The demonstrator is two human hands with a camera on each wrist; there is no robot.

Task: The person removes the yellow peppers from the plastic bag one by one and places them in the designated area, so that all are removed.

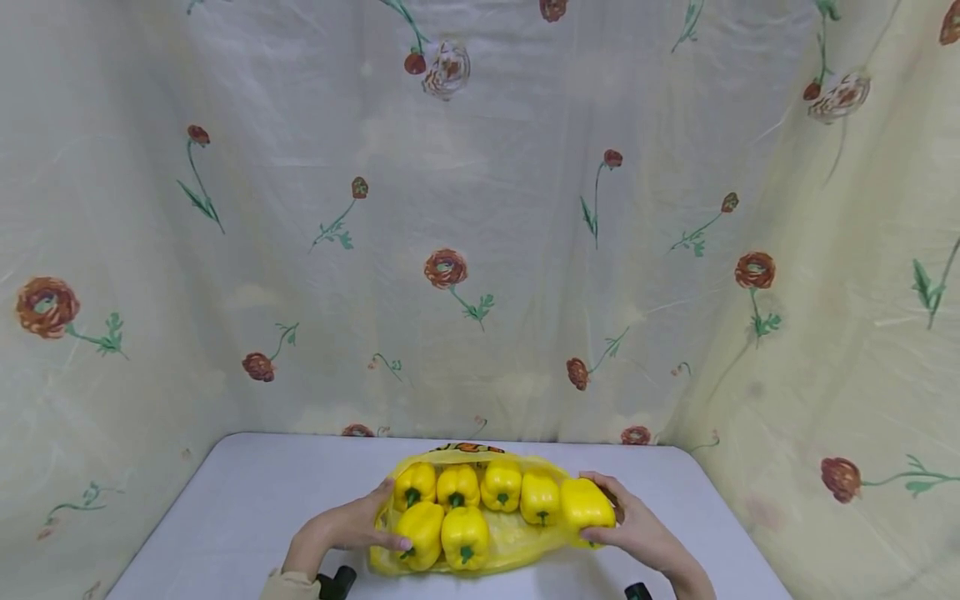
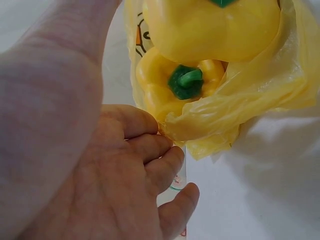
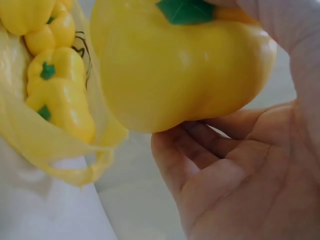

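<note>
My right hand (image 1: 633,521) grips a yellow bell pepper (image 1: 585,505) at the right end of a yellow plastic bag (image 1: 517,542). In the right wrist view this bell pepper (image 3: 180,70) shows a green stem, with the fingers under it and the thumb over the top. My left hand (image 1: 358,518) holds the bag's left end, its thumb over the front-left bell pepper (image 1: 420,533). The left wrist view has its fingertips (image 2: 170,147) against the bag's edge beside another bell pepper (image 2: 160,87). Several more yellow bell peppers (image 1: 501,485) lie in two rows in the bag's opening.
The bag lies on a white table (image 1: 247,492) with rounded far corners. A pale curtain (image 1: 525,333) printed with flowers hangs behind the table and along both sides. Dark objects (image 1: 337,582) show below my wrists at the near edge of the head view.
</note>
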